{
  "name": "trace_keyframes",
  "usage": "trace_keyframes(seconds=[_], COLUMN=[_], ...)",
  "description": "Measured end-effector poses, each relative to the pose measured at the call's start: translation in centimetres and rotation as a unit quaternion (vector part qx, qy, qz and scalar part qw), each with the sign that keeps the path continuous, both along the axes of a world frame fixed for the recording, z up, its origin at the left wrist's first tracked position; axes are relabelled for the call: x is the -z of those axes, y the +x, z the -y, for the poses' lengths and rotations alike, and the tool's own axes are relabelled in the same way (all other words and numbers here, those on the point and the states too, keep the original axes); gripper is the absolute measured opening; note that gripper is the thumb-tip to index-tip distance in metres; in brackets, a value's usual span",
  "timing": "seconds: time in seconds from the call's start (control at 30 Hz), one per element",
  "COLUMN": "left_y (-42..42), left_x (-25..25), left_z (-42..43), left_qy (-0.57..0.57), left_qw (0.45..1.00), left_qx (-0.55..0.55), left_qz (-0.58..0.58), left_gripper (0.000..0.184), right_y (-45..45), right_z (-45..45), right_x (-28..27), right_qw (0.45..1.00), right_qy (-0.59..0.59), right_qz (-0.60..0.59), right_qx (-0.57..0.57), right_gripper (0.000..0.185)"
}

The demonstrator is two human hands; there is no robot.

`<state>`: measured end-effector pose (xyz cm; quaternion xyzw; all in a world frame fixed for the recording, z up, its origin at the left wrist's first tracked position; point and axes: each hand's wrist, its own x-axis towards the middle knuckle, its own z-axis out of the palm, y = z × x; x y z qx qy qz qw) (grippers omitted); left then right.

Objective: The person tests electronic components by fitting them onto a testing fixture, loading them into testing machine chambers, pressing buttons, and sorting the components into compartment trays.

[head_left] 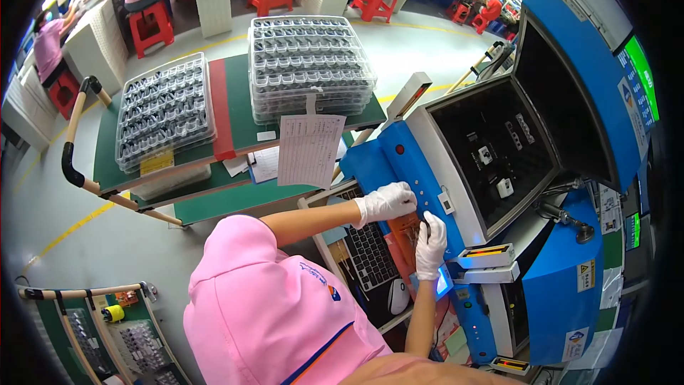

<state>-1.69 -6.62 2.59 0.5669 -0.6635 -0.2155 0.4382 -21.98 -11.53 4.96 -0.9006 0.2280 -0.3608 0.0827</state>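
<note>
Both hands wear white gloves. My left hand (388, 203) is at the front edge of the blue machine (417, 178), above the keyboard, its fingers bent together; what they hold, if anything, is too small to name. Just below and to the right, my right hand (430, 246) has its thumb and fingers closed around a small dark item that I cannot make out. Between and beneath the hands lies an orange tray (405, 237) with small parts. The machine's lid stands raised over a black chamber (491, 150) with white fixtures.
A black keyboard (370, 257) and a white mouse (398, 296) sit on a pull-out shelf. Clear trays of parts (310, 64) are stacked on a green cart (231, 85), with a hanging paper sheet (310, 150). A second blue machine (563, 299) stands at the right. People sit farther back.
</note>
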Motion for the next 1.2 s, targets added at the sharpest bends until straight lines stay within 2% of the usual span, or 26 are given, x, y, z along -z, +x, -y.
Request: trace_keyframes(seconds=[0.07, 0.17, 0.2, 0.3, 0.47, 0.73, 0.83, 1.1, 1.2], left_y=[-0.9, -1.6, -1.8, -1.9, -1.8, -1.8, -2.4, -2.7, -2.8], left_x=[0.4, 1.5, 2.2, 3.8, 4.0, 3.9, 3.2, 3.3, 3.1], left_z=[0.1, 0.4, 0.4, 0.2, 0.4, 0.7, 0.4, 0.6, 0.7], left_qy=[-0.006, -0.008, -0.009, -0.131, -0.153, -0.093, -0.094, -0.065, -0.039], left_qw=[1.000, 0.986, 0.986, 0.969, 0.959, 0.966, 0.963, 0.965, 0.970], left_qx=[0.012, -0.037, -0.035, -0.080, -0.114, -0.104, -0.157, -0.156, -0.139], left_qz=[0.003, 0.160, 0.160, 0.195, 0.210, 0.216, 0.199, 0.198, 0.196], left_gripper=[0.024, 0.023, 0.023, 0.023, 0.023, 0.023, 0.022, 0.021, 0.021], right_y=[-1.5, -3.4, -3.9, -5.1, -6.0, -7.0, -7.0, -3.8, -2.3], right_z=[-0.8, -1.9, -2.3, -2.9, -3.8, -4.2, -4.0, -3.1, -2.6], right_x=[-0.8, -1.3, -1.3, -1.2, -0.4, -0.1, 0.2, 2.2, 3.0], right_qw=[1.000, 0.999, 0.999, 0.999, 0.998, 0.996, 0.994, 0.983, 0.960], right_qy=[0.001, 0.007, 0.010, 0.016, 0.036, 0.036, 0.055, 0.160, 0.268], right_qz=[0.000, 0.002, -0.001, -0.009, -0.004, 0.018, 0.028, 0.077, 0.080], right_qx=[0.011, 0.031, 0.035, 0.043, 0.048, 0.074, 0.091, 0.047, 0.016], right_gripper=[0.025, 0.024, 0.024, 0.024, 0.025, 0.025, 0.025, 0.022, 0.021])
